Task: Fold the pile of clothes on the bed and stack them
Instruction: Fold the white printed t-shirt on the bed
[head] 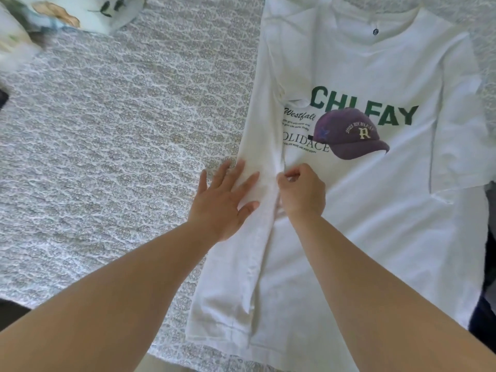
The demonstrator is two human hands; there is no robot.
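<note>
Near the bed's right side, the left hand (224, 196) is lying spread and flat, fingers straight, pressing down on the folded-in left panel of the white T-shirt (375, 210). Just beside it, the right hand (302, 193) is curling its fingers and pinching the cloth at the inner edge of that fold, below the printed lettering and the purple cap graphic (351, 134).

Risks, as judged: the folded strip is running uneven, narrow at the top and wider toward the hem, so a tug from the pinching hand may be dragging the panel askew. Should the flat hand be lifting early, the fold may be springing open. The sleeve edge by the lettering is bunching and may be trapping a crease inside the fold. The shirt's right side is still lying unfolded, toward the bed's right edge.

Under the shirt, the patterned bedspread (120, 143) is covering the bed, textured and likely gripping the cloth during any sliding. At the far left corner, a floral pillow (88, 12) is resting, partly blurred. Dark cloth (485, 304) is showing at the right edge; its nature cannot be told.
</note>
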